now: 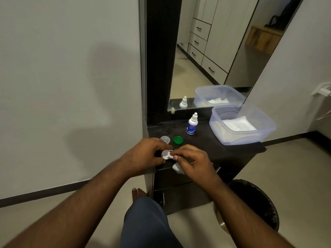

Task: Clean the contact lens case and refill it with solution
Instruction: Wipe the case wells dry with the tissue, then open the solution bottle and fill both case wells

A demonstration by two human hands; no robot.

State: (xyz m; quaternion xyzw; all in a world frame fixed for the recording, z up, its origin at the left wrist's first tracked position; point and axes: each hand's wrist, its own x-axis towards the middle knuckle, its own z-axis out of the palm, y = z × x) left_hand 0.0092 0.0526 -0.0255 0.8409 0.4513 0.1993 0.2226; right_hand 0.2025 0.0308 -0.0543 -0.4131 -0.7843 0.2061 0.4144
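Right, both of my hands are busy with the lens case [166, 154], held just above the front edge of the dark surface [211, 140]. Left hand [145, 153] has its fingers curled around the case's left well. Right hand [189, 158] pinches a white tissue [177, 168] and presses it against the right side of the case; a wad of the tissue hangs below the palm.

Progress, as I judge it: both caps are off. The clear cap [165, 139] and the green cap [178, 140] sit side by side on the surface just behind the case, undersides apparently up. So opening is done and wiping is under way, roughly mid-task. Can't tell whether either well is dry yet. Left to do: finish the wipe, fill both wells, screw the caps back on.

The solution bottle [192, 124] stands upright behind and to the right of the case, nozzle up, apparently capped, untouched. Further right of the bottle is a plastic tub [268, 127] with more white tissues in it.

Orientation: the case's long axis runs about left to right across my view, well openings facing up towards the camera, slightly tilted. Only the left well shows clearly; the right one is hidden under my fingers.

A dark bin [258, 203] stands on the floor below the case, to its right.
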